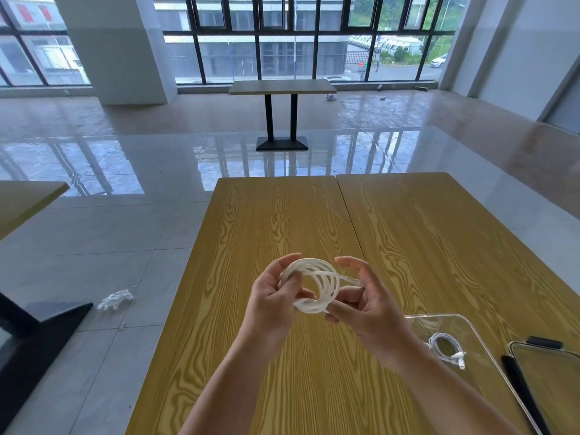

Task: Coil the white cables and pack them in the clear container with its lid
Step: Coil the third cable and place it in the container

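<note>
I am at a yellow wooden table (282, 215) in a big hall with a shiny tiled floor (125, 158) and tall windows (282, 36). Above the table, near the middle of my view, I hold a white cable (317, 285) that is wound into several loops. My left hand (276, 296) grips the coil on its 9 o'clock side, fingers curled round the strands. My right hand (367, 299) pinches the loops at about 4 o'clock (the thumb is raised and free). At 4 o'clock from my hands the clear container (470, 328) lies on the table, and a second coiled cable (447, 348) rests inside it. Just beside it, at the right edge, lies a phone (549, 378).
</note>
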A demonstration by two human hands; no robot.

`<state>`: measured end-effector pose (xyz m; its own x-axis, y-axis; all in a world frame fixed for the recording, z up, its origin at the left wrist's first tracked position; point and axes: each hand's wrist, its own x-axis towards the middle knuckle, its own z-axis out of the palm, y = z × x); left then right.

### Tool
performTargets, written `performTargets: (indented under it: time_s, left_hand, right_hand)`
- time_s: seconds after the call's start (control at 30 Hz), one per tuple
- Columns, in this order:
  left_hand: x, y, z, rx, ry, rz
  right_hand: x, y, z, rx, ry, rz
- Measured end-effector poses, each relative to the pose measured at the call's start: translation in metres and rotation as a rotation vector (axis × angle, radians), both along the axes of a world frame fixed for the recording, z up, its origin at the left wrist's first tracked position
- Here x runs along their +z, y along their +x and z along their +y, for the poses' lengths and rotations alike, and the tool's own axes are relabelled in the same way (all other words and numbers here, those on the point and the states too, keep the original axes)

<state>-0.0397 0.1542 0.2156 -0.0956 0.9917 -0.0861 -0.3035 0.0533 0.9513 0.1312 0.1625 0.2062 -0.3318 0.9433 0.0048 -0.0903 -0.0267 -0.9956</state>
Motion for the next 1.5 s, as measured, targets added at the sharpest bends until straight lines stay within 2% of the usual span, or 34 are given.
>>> performTargets:
  time_s: [0.1, 0.2, 0.3, 0.43, 0.67, 0.87, 1.1, 1.33, 1.5]
  left_hand:
    - [-0.001, 0.001, 0.002, 0.018, -0.043, -0.363]
    - [0.002, -0.001, 0.006, 0.044, -0.114, -0.485]
    - [0.006, 0.005, 0.006, 0.056, -0.18, -0.457]
    - [0.005, 0.01, 0.005, 0.074, -0.176, -0.477]
    - [0.001, 0.009, 0.003, 0.111, -0.173, -0.417]
    - [0.001, 0.015, -0.002, -0.041, -0.178, -0.35]
    - [0.0, 0.016, 0.001, -0.046, -0.192, -0.205]
    - [0.005, 0.007, 0.005, -0.096, -0.192, -0.202]
    - [0.005, 0.006, -0.004, -0.228, -0.121, -0.112]
  right_hand:
    - [-0.006, -0.002, -0.003, -0.111, -0.001, 0.008]
    - [-0.011, -0.003, -0.009, -0.173, -0.01, -0.006]
    - [-0.013, -0.005, -0.013, -0.192, -0.055, 0.021]
    - [-0.007, -0.002, -0.014, -0.159, -0.122, 0.084]
    - [0.001, 0.009, -0.015, -0.14, -0.078, 0.003]
    - [0.016, 0.012, -0.004, -0.013, -0.151, -0.013]
    - [0.02, 0.008, -0.004, 0.12, -0.337, 0.159]
    - [0.013, 0.008, -0.006, 0.086, -0.382, 0.266]
    - [0.018, 0.012, -0.004, 0.059, -0.345, 0.23]
